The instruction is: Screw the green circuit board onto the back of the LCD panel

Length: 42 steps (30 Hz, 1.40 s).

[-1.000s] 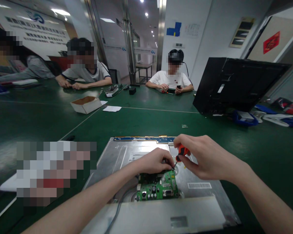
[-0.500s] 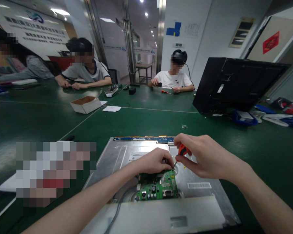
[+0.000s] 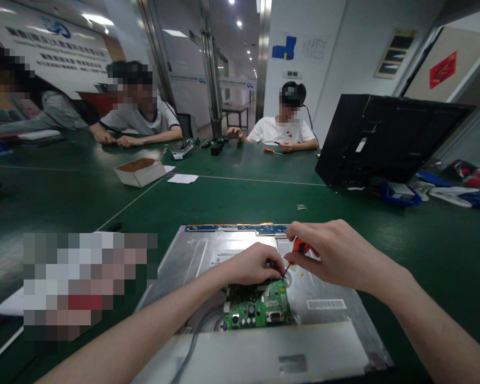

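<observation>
My right hand [image 3: 324,256] is closed round the orange and black handle of a screwdriver [image 3: 301,246]. Its thin shaft slants down to the upper right corner of a green circuit board [image 3: 258,305]. At that same corner the fingers of my left hand [image 3: 260,264] are bent and pinched together beside the tip. Whatever they pinch, perhaps a screw or the board's edge, is too small to make out. The board lies on the metal back of a display panel [image 3: 328,320], with a grey cable [image 3: 192,346] running out to its lower left.
A black monitor housing [image 3: 388,138] stands at the right, near a blue tray [image 3: 400,193]. Further back lie an open white box [image 3: 140,173] and a sheet of paper [image 3: 183,178]. Several people sit across the green table [image 3: 240,200]. Something at lower left is blurred out.
My right hand has turned slightly round the screwdriver, whose tip stays at the board corner. My left hand keeps still. Across the table, a person's hand has moved left, leaving a black object down.
</observation>
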### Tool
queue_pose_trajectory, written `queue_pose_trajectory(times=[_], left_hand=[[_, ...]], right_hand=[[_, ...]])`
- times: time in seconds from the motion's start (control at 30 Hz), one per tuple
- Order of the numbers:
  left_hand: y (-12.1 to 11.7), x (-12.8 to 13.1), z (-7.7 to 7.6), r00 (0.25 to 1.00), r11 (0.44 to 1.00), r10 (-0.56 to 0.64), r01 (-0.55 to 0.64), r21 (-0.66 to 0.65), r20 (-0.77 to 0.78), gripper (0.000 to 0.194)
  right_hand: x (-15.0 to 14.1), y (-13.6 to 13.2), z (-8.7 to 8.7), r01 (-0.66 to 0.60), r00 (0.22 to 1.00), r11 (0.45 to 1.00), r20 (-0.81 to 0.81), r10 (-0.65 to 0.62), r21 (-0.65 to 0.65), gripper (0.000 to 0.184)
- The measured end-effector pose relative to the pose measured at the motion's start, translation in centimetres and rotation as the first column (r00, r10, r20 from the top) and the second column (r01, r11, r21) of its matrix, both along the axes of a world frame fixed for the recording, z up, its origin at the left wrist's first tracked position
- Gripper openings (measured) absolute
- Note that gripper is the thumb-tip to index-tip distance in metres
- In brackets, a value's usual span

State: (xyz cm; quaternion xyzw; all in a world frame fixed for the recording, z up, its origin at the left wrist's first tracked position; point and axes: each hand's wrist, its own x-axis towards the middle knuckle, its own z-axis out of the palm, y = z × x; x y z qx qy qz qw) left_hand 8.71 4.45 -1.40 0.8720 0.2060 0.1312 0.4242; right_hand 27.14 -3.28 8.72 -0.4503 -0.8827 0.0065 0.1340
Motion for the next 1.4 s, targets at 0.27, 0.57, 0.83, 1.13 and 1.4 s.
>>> queue_pose_trajectory(times=[0.27, 0.57, 0.83, 1.13, 1.4], left_hand=[[0.00, -0.01, 0.17, 1.000, 0.999, -0.018, 0.019, 0.044, -0.008, 0.014], [-0.03, -0.07, 0.09, 1.000, 1.000, -0.005, 0.005, 0.019, -0.012, 0.017], [0.03, -0.08, 0.02, 1.000, 0.999, 0.000, 0.000, 0.046, -0.009, 0.013], [-0.06, -0.09, 0.05, 1.000, 1.000, -0.005, 0.005, 0.017, -0.009, 0.017], [-0.12, -0.06, 0.26, 1.000, 1.000, -0.006, 0.006, 0.028, 0.004, 0.014]], right_hand=[[-0.09, -0.66, 0.74, -0.081, 0.995, 0.992, -0.071, 0.075, -0.096, 0.024], [0.04, 0.04, 0.12, -0.001, 0.999, 1.000, 0.032, 0.001, 0.001, 0.009], [0.08, -0.48, 0.43, -0.063, 0.997, 0.997, -0.045, 0.061, -0.048, 0.022], [0.00, -0.07, 0.22, -0.004, 1.000, 1.000, 0.008, 0.004, -0.015, 0.011], [0.02, -0.37, 0.46, -0.033, 0.999, 0.999, 0.009, 0.033, -0.034, 0.008]])
